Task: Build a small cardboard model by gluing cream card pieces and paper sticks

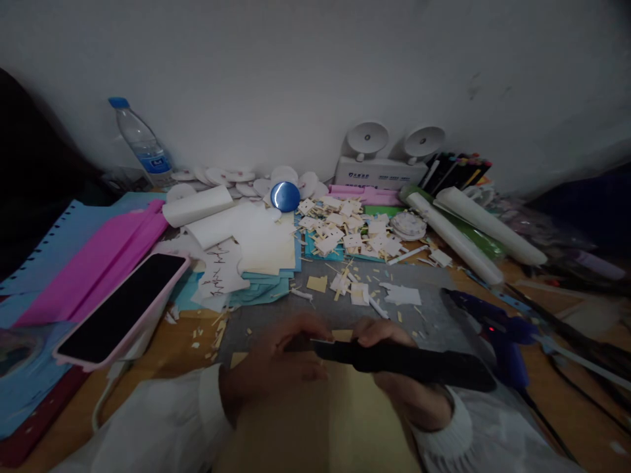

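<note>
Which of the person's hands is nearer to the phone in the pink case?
Left. The left hand lies just right of the black-screened phone in the pink case, pressing the yellow sheet; the right hand, gripping a long black tool, is farther right.

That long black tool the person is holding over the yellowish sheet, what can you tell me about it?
The black tool is long, slim and matte, probably plastic, though the dim, blurred picture hides details. It lies almost level, tilted slightly, its narrower tip pointing to the person's left. The right hand wraps it from below near the middle, fingers curled over the top. The left hand meets its tip. It hangs just above a pale yellow sheet near the desk's front edge. Whether a blade is out, I cannot tell.
</note>
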A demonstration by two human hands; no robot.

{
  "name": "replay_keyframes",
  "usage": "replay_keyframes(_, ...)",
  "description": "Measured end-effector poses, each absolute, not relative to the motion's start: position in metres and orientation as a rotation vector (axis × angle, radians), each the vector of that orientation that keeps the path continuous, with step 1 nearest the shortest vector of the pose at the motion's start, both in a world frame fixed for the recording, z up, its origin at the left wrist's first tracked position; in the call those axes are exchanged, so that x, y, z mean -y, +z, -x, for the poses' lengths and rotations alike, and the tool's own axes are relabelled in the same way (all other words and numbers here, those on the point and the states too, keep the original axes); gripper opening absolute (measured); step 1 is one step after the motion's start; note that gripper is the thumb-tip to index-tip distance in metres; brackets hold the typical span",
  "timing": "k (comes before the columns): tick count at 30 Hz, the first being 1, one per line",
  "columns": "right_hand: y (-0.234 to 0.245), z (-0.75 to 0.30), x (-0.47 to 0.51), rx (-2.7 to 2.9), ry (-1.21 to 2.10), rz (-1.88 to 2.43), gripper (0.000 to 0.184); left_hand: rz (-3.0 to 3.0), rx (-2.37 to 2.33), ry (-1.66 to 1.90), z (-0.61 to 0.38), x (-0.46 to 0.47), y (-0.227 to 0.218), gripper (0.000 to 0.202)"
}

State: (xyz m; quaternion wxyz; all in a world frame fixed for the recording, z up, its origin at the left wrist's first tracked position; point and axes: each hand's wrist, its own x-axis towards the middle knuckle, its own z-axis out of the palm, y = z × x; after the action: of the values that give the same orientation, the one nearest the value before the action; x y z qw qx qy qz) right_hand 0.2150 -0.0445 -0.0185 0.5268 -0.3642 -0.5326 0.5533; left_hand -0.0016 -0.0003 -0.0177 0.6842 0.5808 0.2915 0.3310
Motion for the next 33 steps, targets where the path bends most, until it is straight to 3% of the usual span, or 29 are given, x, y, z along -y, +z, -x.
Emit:
replay_keyframes(7, -0.015, -0.215, 0.042, 0.978, 1.317, 0.853, 0.032, -1.367, -0.735, 0.734, 0.001, 0.001, -0.012, 0.036)
replay_keyframes(14, 0.004, -0.24, 0.031, 1.034, 1.001, 1.127, 0.027, -1.589, -0.739, 0.875, 0.005, -0.003, -0.008, 0.031)
replay_keyframes(21, 0.059, -0.264, 0.033, 1.443, 0.616, 1.58, 0.023, -1.675, -0.846, 0.899, 0.005, -0.002, -0.004, 0.027)
replay_keyframes(24, 0.075, -0.27, 0.035, 1.616, 0.506, 1.63, 0.03, -1.652, -0.928, 0.923, 0.003, -0.001, -0.003, 0.025)
replay_keyframes(27, 0.081, -0.275, 0.032, 1.717, 0.398, 1.697, 0.036, -1.628, -0.954, 0.958, 0.002, -0.001, -0.007, 0.026)
replay_keyframes(33, 0.067, -0.28, 0.006, 2.029, 0.231, 1.719, 0.025, -1.715, -0.953, 1.036, 0.003, -0.002, -0.011, 0.026)
